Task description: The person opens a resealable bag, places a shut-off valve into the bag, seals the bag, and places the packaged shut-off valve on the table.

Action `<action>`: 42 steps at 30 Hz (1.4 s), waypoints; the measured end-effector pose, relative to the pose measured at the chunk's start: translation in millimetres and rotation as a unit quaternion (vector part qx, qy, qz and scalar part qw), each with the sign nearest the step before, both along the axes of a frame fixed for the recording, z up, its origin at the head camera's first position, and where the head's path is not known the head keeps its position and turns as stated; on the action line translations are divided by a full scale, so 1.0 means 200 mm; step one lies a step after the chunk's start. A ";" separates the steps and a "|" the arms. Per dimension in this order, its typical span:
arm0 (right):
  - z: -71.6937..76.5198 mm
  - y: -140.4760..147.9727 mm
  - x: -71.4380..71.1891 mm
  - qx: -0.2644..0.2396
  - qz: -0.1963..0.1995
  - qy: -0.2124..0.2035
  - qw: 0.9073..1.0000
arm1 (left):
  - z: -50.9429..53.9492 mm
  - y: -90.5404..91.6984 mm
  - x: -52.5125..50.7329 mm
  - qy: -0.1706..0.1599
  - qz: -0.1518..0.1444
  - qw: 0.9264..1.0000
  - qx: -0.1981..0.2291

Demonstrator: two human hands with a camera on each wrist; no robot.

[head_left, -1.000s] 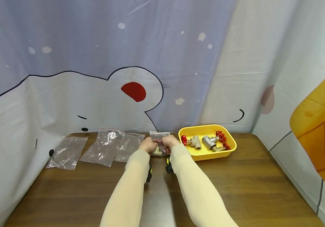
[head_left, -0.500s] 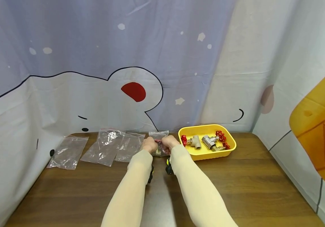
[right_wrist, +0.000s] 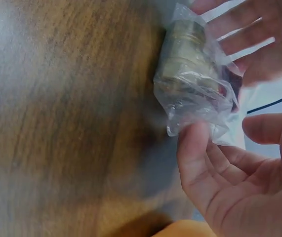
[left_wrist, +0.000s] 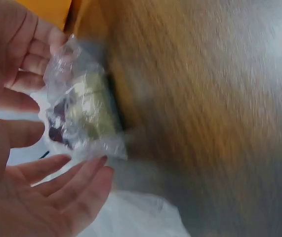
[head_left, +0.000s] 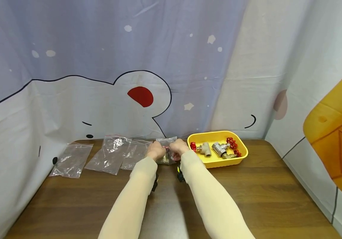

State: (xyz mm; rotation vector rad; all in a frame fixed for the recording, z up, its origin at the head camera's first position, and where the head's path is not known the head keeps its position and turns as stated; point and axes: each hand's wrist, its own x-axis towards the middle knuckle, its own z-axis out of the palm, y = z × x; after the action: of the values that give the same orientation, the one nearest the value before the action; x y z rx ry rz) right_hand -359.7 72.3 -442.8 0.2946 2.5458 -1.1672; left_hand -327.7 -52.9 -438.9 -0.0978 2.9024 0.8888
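Clear plastic bag [head_left: 166, 161], holding a brass-coloured fitting [right_wrist: 185, 59] with a dark red part [left_wrist: 58, 121], sits at the back edge of a brown wood-grain table [head_left: 257, 205], between a person's two bare hands.

From the left, flat see-through bags lie along the back of the table: one by itself [head_left: 70, 161], then a crinkled, shiny one [head_left: 111, 156] that meets a third [head_left: 136, 154] just beside the hands.

Next comes the left hand [head_left: 156, 151], its fingers extended and touching one side of the filled bag, thumb held apart; it is not clenched. A cream sleeve [head_left: 133, 202] covers that arm.

On the bag's other side is the right hand [head_left: 179, 148], loosely bent, an index fingertip against the plastic and the thumb held apart.

Just beyond the right hand stands a yellow tray [head_left: 218, 164]. Inside it, left to right, are a beige tee valve [head_left: 207, 150] with a red handle, a silver fitting [head_left: 219, 150] and a brass piece [head_left: 229, 156], with two more red handles [head_left: 232, 143] at the right.

Behind everything hangs a pale blue and white cartoon-print cloth [head_left: 99, 39].
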 end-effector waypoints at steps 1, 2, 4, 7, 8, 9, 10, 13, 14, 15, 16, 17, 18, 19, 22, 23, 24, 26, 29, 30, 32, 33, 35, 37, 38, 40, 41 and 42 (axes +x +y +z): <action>0.01 0.00 0.00 -0.004 -0.002 -0.001 1.000 | 0.01 -0.02 0.00 0.003 0.006 1.000 -0.001; 0.01 0.00 0.01 -0.006 -0.001 -0.001 1.000 | 0.01 -0.04 0.00 0.005 0.012 1.000 -0.003; 0.03 0.00 0.01 -0.015 -0.002 -0.002 1.000 | 0.02 -0.09 0.00 0.010 0.022 1.000 -0.012; 0.04 0.00 0.02 -0.027 0.008 -0.002 1.000 | 0.01 -0.20 0.00 0.017 0.033 0.999 -0.025; 0.04 0.00 0.03 -0.028 0.015 -0.001 0.999 | 0.01 -0.24 -0.01 0.016 0.039 0.999 -0.032; 0.05 0.00 0.03 -0.029 0.021 -0.001 0.999 | 0.00 -0.28 -0.01 0.015 0.044 0.998 -0.040; 0.06 0.01 0.03 -0.028 0.028 -0.001 0.999 | -0.01 -0.32 -0.01 0.012 0.048 0.998 -0.050; 0.07 0.01 0.04 -0.015 0.045 -0.001 0.999 | -0.05 -0.44 0.00 -0.004 0.058 0.995 -0.075; 0.07 0.01 0.04 -0.013 0.047 -0.001 0.999 | -0.06 -0.47 0.01 -0.014 0.058 0.995 -0.083; 0.07 0.01 0.04 -0.006 0.051 -0.001 0.999 | -0.07 -0.50 0.01 -0.021 0.056 0.994 -0.090; 0.08 0.01 0.04 0.000 0.053 -0.001 0.999 | -0.07 -0.52 0.02 -0.027 0.054 0.994 -0.095; 0.08 0.01 0.04 0.005 0.053 0.001 0.999 | -0.08 -0.53 0.02 -0.032 0.053 0.993 -0.096; 0.08 0.01 0.04 0.011 0.055 0.003 0.998 | -0.09 -0.55 0.03 -0.036 0.053 0.993 -0.097; 0.08 0.01 0.04 0.016 0.056 0.005 0.998 | -0.10 -0.56 0.04 -0.039 0.054 0.993 -0.099; 0.10 0.00 0.05 0.028 0.061 0.014 0.998 | -0.11 -0.58 0.05 -0.041 0.060 0.993 -0.096; 0.11 0.00 0.05 0.033 0.064 0.018 0.997 | -0.12 -0.59 0.04 -0.041 0.061 0.993 -0.094; 0.11 0.00 0.05 0.038 0.068 0.020 0.997 | -0.13 -0.59 0.04 -0.043 0.061 0.993 -0.092; 0.13 -0.01 0.06 0.054 0.075 0.028 0.995 | -0.13 -0.60 0.05 -0.042 0.059 0.994 -0.085; 0.16 -0.02 0.07 0.078 0.085 0.038 0.993 | -0.14 -0.62 0.05 -0.034 0.052 0.996 -0.072; 0.17 -0.02 0.07 0.085 0.089 0.043 0.991 | -0.14 -0.63 0.06 -0.028 0.050 0.996 -0.067; 0.18 -0.03 0.08 0.095 0.097 0.050 0.990 | -0.14 -0.64 0.07 -0.017 0.047 0.997 -0.055; 0.19 -0.03 0.08 0.096 0.102 0.051 0.989 | -0.15 -0.65 0.07 -0.012 0.046 0.998 -0.047; 0.21 -0.04 0.09 0.096 0.114 0.053 0.987 | -0.14 -0.66 0.08 0.001 0.043 0.999 -0.032; 0.22 -0.04 0.10 0.093 0.126 0.055 0.986 | -0.15 -0.66 0.09 0.011 0.041 0.999 -0.010; 0.22 -0.03 0.11 0.086 0.131 0.055 0.986 | -0.14 -0.66 0.09 0.016 0.038 0.999 0.002; 0.23 -0.03 0.12 0.078 0.143 0.064 0.985 | -0.15 -0.66 0.10 0.024 0.034 0.998 0.039; 0.23 -0.02 0.12 0.074 0.149 0.070 0.984 | -0.15 -0.65 0.10 0.025 0.033 0.997 0.061; 0.23 -0.02 0.13 0.065 0.153 0.075 0.983 | -0.15 -0.65 0.10 0.029 0.032 0.996 0.076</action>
State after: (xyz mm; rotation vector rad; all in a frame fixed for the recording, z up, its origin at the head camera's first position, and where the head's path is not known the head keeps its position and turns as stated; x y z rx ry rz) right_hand -334.1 69.0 -395.9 -0.1597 2.6797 -0.9391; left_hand -308.1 -182.5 -469.1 -0.1544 2.8865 1.1380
